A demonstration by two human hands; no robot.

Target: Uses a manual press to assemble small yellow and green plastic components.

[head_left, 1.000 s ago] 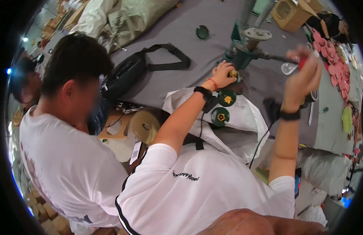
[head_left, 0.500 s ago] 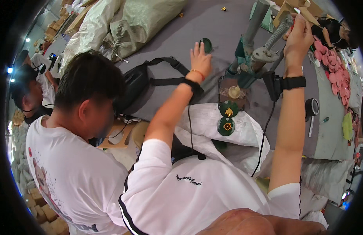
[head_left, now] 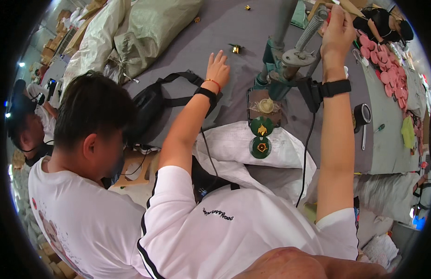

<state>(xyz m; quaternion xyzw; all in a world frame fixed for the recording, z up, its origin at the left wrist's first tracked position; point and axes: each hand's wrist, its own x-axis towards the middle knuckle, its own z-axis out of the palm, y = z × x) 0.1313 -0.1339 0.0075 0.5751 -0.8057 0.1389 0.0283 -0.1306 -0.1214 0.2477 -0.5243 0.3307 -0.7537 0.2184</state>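
Observation:
My left hand [head_left: 218, 69] is open over the grey tabletop, fingers apart, with nothing in them. Just beyond its fingertips is a small piece [head_left: 236, 48] with a gold part and a thin dark green edge, seen edge-on; whether it touches the table I cannot tell. My right hand [head_left: 337, 35] is raised and closed round the press's lever handle, mostly hidden by the fingers, with a bit of red showing. Below stands the green hand press [head_left: 283, 76] with its coiled spring. A cream round piece [head_left: 266, 106] sits on its base. Two green discs with gold centres [head_left: 262, 126] lie in front.
A black strapped bag [head_left: 148, 103] and a large tied sack [head_left: 155, 32] lie to the left. A co-worker in a white shirt [head_left: 80, 209] stands close at my left. To the right are a tape roll [head_left: 362, 114], a wrench [head_left: 364, 138] and pink discs [head_left: 387, 69].
The green disc near my left fingertips has turned from flat to edge-on, showing its gold part, and lies apart from the hand. My right hand stays on the handle. The view has shifted slightly.

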